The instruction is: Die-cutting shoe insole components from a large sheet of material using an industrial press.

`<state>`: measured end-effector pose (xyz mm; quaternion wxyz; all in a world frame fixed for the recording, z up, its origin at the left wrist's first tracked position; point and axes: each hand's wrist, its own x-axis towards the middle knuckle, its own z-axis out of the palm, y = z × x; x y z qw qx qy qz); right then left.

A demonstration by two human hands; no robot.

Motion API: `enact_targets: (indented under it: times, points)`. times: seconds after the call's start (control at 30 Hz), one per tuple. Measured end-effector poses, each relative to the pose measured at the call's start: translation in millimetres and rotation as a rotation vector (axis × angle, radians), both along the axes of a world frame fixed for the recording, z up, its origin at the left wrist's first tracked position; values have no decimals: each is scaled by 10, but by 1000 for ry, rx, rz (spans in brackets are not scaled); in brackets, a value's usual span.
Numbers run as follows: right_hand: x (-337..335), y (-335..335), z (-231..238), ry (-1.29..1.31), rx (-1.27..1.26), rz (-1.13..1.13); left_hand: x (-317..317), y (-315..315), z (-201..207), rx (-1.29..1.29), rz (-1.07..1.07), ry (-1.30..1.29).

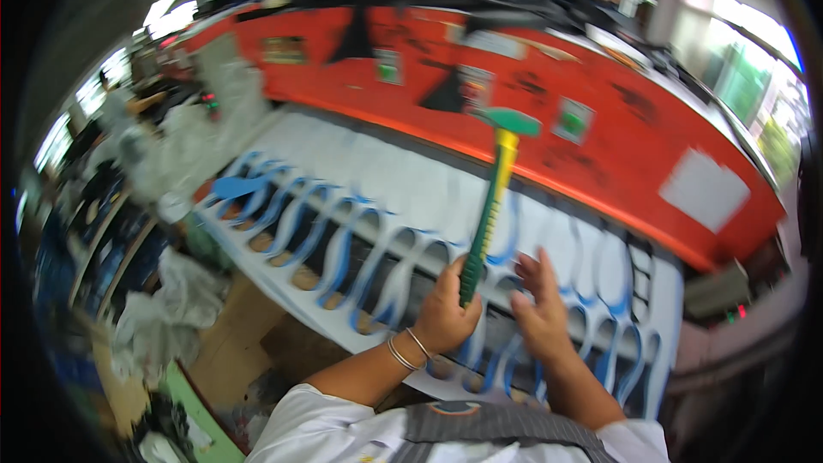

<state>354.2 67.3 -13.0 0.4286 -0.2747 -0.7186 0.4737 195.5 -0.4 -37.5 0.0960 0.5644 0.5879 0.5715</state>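
Observation:
My left hand (pixel 447 313), with bracelets at the wrist, is closed round the lower handle of a hammer (pixel 495 193). The hammer stands upright, its green head on top and its handle yellow and dark green. Just to the right, my right hand (pixel 543 315) is raised with its fingers apart, holding nothing. Beneath both hands are rows of white sole-shaped pieces (pixel 390 287) with blue edges, on a long pale table (pixel 334 339). A flat blue sole-shaped piece (pixel 240 187) lies at the table's left end.
A red panel (pixel 386 103) with paper labels runs behind the table, with dark material (pixel 514 0) on top. Clear plastic bags (pixel 167 300) lie to the left, beside a rack (pixel 103 249). A green board edge (pixel 206 416) stands at lower left.

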Motion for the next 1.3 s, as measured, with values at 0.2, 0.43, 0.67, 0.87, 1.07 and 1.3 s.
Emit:
enact_targets:
  times: [0.2, 0.43, 0.67, 0.87, 1.07, 1.3]
  points:
    - [739, 212, -14, 462, -610, -300, 948, 193, 14, -194, -665, 221]
    - [2742, 331, -380, -519, -544, -511, 1732, 296, -409, -626, -983, 316]
    - [2947, 384, 981, 587, 566, -35, 1830, 39, -702, -576, -804, 406]
    - [3491, 410, -558, -926, -296, -360, 1919, -20, -643, -654, -752, 399]
    - [3413, 422, 280, -305, -505, -288, 1868, -88, -632, -687, -710, 398]
    - [3528, 319, -523, -736, 207, -517, 1911, -69, -719, -660, -794, 397]
